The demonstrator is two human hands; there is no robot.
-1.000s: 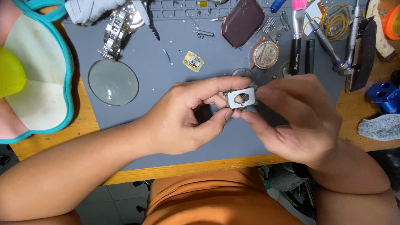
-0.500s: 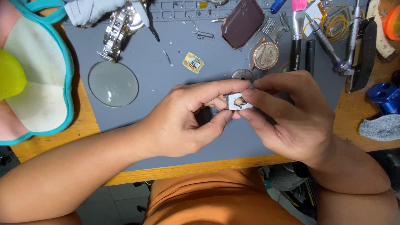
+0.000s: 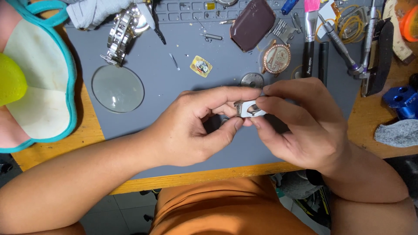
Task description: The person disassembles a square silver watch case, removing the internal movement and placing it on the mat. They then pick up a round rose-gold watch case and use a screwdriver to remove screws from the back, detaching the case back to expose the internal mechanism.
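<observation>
**Steel watch case, held at the bench**

Head view: left hand [image 3: 191, 130] and right hand [image 3: 305, 126] both closed in a pinch on a small silver watch case [image 3: 249, 109], raised just above the grey mat [image 3: 174, 87]. Beside: round glass lens [image 3: 117, 88], rose-gold watch [image 3: 276, 58], metal bracelet [image 3: 118, 37]. Step judged: turning and inspecting the case. A steady fingertip grip is needed.

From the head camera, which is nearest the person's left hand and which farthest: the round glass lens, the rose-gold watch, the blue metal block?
From the left hand:
1. Round glass lens, up-left on the grey mat.
2. Rose-gold watch, upper right of it.
3. Blue metal block, far right edge.
</observation>
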